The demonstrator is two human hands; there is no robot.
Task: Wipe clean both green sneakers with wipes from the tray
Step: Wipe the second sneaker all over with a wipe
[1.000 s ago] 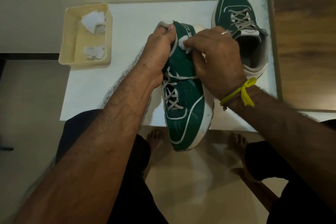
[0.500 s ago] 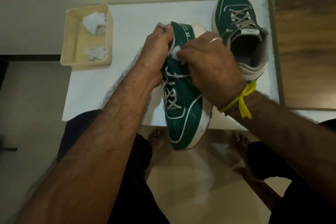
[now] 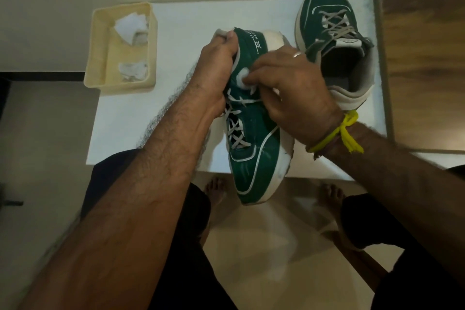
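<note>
I hold one green sneaker [image 3: 254, 158] up over the table's near edge, its toe pointing toward me. My left hand [image 3: 216, 70] grips it at the heel collar. My right hand [image 3: 292, 88] pinches a small white wipe [image 3: 242, 77] and presses it on the sneaker's green side near the top laces. The second green sneaker [image 3: 332, 33] stands on the table at the back right, toe pointing away. A cream tray [image 3: 99, 58] at the back left holds two crumpled white wipes [image 3: 130, 25].
The white table [image 3: 176, 33] ends just below the held sneaker. A wooden surface [image 3: 422, 65] adjoins it on the right. A wall runs behind. My legs and bare feet are on the tiled floor below.
My right hand has slid the wipe back and forth along the sneaker's side, now a little lower near the laces. My left hand keeps its grip at the heel.
</note>
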